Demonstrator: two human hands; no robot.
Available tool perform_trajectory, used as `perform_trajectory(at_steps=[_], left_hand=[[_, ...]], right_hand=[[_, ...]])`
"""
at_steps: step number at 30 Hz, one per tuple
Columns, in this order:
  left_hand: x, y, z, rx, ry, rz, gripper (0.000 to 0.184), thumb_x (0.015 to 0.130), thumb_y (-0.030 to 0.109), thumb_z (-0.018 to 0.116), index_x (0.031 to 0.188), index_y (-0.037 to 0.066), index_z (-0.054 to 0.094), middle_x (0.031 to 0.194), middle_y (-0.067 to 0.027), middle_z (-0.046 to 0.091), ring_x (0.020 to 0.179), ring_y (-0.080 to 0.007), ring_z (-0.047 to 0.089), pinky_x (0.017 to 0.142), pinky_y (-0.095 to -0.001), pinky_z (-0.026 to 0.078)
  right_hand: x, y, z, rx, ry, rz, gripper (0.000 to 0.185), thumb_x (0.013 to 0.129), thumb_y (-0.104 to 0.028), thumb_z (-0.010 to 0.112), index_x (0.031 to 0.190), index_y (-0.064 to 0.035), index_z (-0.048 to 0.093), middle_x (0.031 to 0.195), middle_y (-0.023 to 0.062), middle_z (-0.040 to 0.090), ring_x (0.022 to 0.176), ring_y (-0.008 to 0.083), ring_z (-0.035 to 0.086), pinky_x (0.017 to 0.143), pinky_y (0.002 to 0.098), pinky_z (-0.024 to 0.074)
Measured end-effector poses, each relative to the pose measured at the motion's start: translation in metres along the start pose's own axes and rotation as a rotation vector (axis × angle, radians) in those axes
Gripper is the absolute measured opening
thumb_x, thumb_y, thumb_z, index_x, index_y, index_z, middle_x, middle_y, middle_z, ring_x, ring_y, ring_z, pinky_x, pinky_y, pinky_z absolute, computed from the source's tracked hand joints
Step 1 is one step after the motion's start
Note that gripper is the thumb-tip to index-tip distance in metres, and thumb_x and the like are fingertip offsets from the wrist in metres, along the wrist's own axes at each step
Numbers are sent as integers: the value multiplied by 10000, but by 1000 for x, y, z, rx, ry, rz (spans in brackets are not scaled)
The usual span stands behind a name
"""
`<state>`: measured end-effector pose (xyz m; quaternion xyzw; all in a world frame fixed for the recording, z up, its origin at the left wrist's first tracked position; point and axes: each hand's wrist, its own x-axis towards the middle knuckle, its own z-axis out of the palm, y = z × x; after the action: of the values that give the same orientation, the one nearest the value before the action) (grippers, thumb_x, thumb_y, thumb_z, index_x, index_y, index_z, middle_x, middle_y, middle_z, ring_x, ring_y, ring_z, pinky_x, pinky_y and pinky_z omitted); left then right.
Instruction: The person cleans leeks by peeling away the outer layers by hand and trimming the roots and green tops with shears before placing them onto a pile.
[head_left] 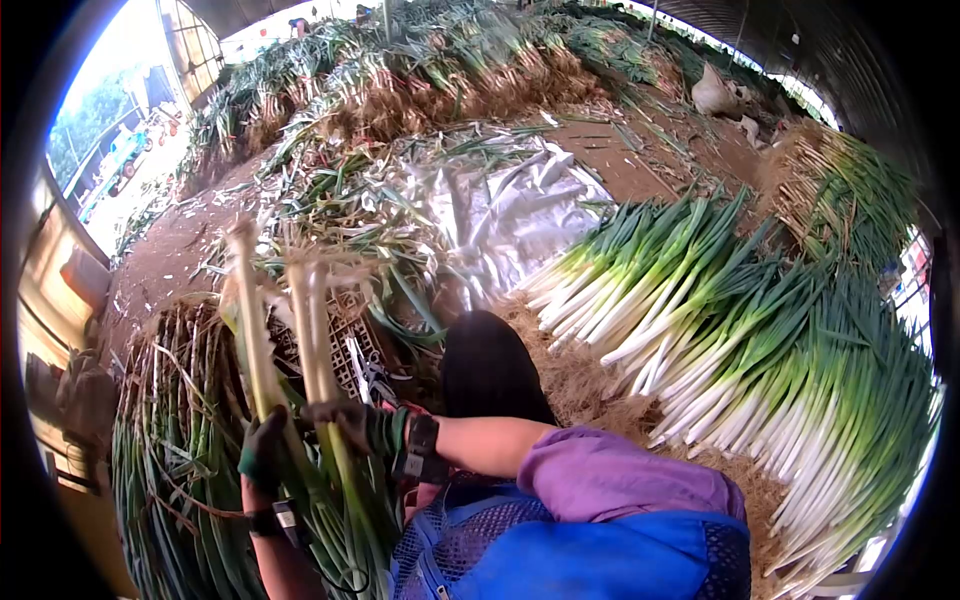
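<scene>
Where right hand [348, 419] grips, stalks [316, 345] within, roots [312, 260] above

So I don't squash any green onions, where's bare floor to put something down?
Mostly bare: the brown ground between the white sheet, back pile and white-stemmed row, though littered in places; the sheet's right part too. Crowded: beside the left hand and right hand, which hold stalks near the brown-stemmed bundle.
</scene>
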<state>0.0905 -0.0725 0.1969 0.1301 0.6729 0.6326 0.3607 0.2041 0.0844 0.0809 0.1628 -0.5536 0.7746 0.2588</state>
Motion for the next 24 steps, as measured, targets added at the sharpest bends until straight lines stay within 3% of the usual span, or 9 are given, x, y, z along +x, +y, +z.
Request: perform_trajectory(at_steps=[2,5,6,9,12,15,17,19,24], left_hand=[[8,-6,7,90,-53,101,303,916,191,691,1166,24,660,924,9,667,766,-92,591,653,-243,460],[2,12,27,161,-130,261,408,922,214,702,1266,9,624,1007,2,662,815,-82,585,696,-239,476],[8,15,31,190,-155,288,522,924,187,706,1388,20,536,1072,3,646,854,-79,585,734,-238,489],[17,34,54,154,-246,368,603,918,152,708,1453,35,457,1077,-9,640,851,-86,583,759,-243,503],[32,56,61,132,-188,333,597,909,131,706,1429,11,439,1156,-71,657,990,-161,645,852,-297,514],[28,71,64,125,-245,473,513,944,197,664,1383,-5,491,1256,-101,629,1074,-215,631,955,-340,490],[42,47,41,202,-232,472,482,953,242,655,1345,-12,534,1286,-113,612,1100,-222,624,969,-332,483],[0,49,55,452,-144,232,540,912,431,701,1237,5,632,1036,-59,669,934,-161,604,842,-310,479],[-32,-6,43,489,-148,226,414,944,369,683,1160,17,669,949,-6,657,843,-110,576,745,-283,472]], right_hand=[[-4,17,17,19,-84,-154,431,1062,-399,448,1166,-29,643,1251,132,641,1236,214,565,1085,390,430],[-22,9,38,-3,8,81,432,1016,-409,538,1235,-51,638,1150,106,656,1065,210,618,974,367,478],[-10,-33,49,473,77,820,445,957,-396,646,1234,-48,632,1115,105,665,1017,216,640,898,405,521],[-19,-117,70,494,9,1084,493,893,-377,729,1251,-56,620,1065,94,678,939,199,645,820,390,534],[-36,-104,79,346,-76,1174,520,887,-370,744,1303,-96,595,1075,43,677,896,156,619,805,356,513],[-48,-100,84,344,-126,1004,324,920,-426,705,1037,-125,701,858,-22,670,751,94,607,674,273,506],[-61,-41,78,275,-170,761,291,942,-394,686,1056,-127,699,889,-18,676,765,94,612,702,281,514],[-57,-36,65,-20,-226,612,276,953,-361,679,1075,-114,698,929,-18,681,781,100,619,728,291,521],[-48,-34,62,460,43,1022,402,908,-322,746,1163,-20,673,1024,11,695,904,114,627,828,302,524]])
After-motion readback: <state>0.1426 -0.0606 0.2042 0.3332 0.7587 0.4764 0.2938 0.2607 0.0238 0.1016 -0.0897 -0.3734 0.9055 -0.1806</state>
